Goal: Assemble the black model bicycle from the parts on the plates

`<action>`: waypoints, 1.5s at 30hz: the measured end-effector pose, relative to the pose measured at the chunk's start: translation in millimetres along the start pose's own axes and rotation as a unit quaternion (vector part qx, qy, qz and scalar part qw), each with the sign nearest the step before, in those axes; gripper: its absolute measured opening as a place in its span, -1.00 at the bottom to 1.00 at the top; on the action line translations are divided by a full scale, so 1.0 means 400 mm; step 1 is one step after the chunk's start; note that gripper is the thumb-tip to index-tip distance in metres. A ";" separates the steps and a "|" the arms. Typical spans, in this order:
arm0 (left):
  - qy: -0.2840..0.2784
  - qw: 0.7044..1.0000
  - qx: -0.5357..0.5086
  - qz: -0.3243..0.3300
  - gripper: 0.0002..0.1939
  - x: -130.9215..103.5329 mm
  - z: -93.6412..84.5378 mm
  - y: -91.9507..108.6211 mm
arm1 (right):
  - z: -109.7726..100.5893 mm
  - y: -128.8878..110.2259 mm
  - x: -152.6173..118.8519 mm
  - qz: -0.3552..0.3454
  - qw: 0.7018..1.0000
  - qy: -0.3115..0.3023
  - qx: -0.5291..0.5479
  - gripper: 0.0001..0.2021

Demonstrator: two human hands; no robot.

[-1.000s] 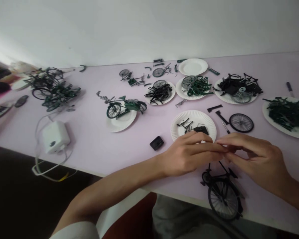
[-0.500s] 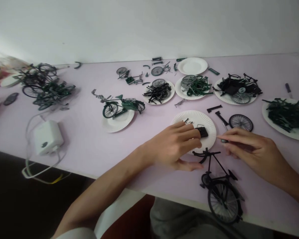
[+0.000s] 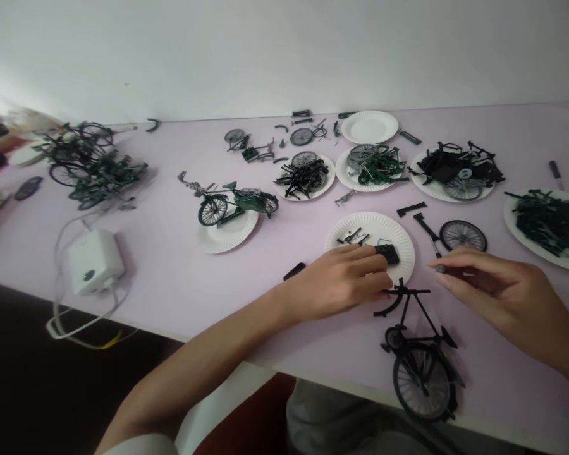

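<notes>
My left hand (image 3: 344, 281) is closed at the front end of a black model bicycle frame (image 3: 408, 309), its fingertips against the frame's top; what they pinch is too small to name. The bicycle's rear wheel (image 3: 424, 382) reaches over the table's front edge. To the right, my right hand (image 3: 497, 294) pinches a small dark round-ended piece (image 3: 440, 269); a thin metal shaft shows just beyond it. Behind my left hand is a white paper plate (image 3: 334, 237) with small black parts and a black block (image 3: 387, 254). A loose wheel (image 3: 463, 236) lies behind my right hand.
A green model bicycle (image 3: 237, 202) stands over a plate at centre-left. Plates of black and green parts run along the back and right. Further left are a white adapter (image 3: 95, 260) with cables and a pile of model bicycles (image 3: 95, 164).
My left hand's thumb and fingers have drawn together at the frame's front end. My right hand has shifted slightly right with its piece. A black part now shows beside my left wrist.
</notes>
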State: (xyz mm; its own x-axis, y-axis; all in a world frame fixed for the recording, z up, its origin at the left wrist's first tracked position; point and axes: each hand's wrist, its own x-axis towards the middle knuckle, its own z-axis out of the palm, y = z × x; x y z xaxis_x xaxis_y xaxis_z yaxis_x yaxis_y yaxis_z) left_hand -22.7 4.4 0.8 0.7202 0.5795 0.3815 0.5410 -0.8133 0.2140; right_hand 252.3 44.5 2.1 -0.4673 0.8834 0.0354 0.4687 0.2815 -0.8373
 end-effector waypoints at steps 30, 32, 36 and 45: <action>0.099 0.995 -0.005 0.005 -0.88 0.001 0.005 -0.003 | -0.002 0.014 0.024 0.185 0.934 -0.168 0.255 -0.66; 0.112 0.994 -0.004 0.013 -0.91 0.001 0.005 -0.004 | -0.001 0.019 0.022 0.194 0.930 -0.171 0.259 -0.67; 0.131 0.991 -0.001 0.026 -0.96 0.001 0.006 -0.005 | -0.001 0.022 0.018 0.197 0.931 -0.167 0.257 -0.69; 0.147 0.989 0.018 0.021 -0.94 0.000 0.020 -0.006 | 0.012 0.025 0.012 0.202 0.934 -0.135 0.261 -0.64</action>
State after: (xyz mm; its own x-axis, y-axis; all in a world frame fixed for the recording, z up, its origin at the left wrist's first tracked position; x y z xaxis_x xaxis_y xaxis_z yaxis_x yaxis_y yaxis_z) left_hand -20.6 6.7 -6.9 0.5880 0.5001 0.6357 0.5318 -0.8312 0.1621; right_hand 251.3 49.9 -8.8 -0.5366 0.7311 -0.4213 0.2507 -0.3386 -0.9069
